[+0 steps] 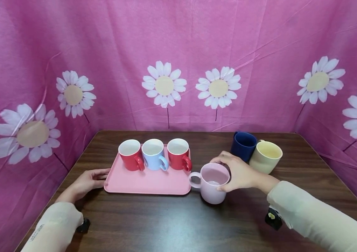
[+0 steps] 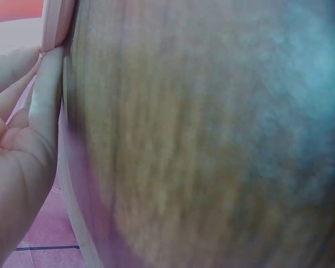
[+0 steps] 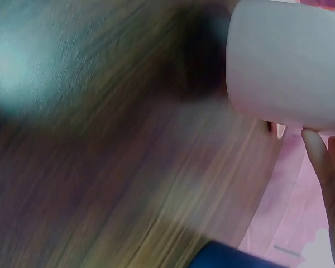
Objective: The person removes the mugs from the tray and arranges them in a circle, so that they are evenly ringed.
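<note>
My right hand (image 1: 236,172) grips a pale pink mug (image 1: 211,196) round its body, thumb on the near side and fingers on the far side. The mug is upright beside the pink tray (image 1: 147,183), its handle pointing left at the tray's right edge. In the right wrist view the pink mug (image 3: 290,64) seems slightly above the table. At the tray's left edge, my left hand (image 1: 85,182) touches the rim with fairly straight fingers. On the tray stand a red mug (image 1: 129,159), a light blue mug (image 1: 153,159) and another red mug (image 1: 177,159) in a row.
A dark blue mug (image 1: 243,145) and a pale yellow mug (image 1: 264,159) stand close together at the back right, behind my right hand. The brown wooden table (image 1: 166,224) ends at a pink curtain (image 1: 118,70) printed with daisies.
</note>
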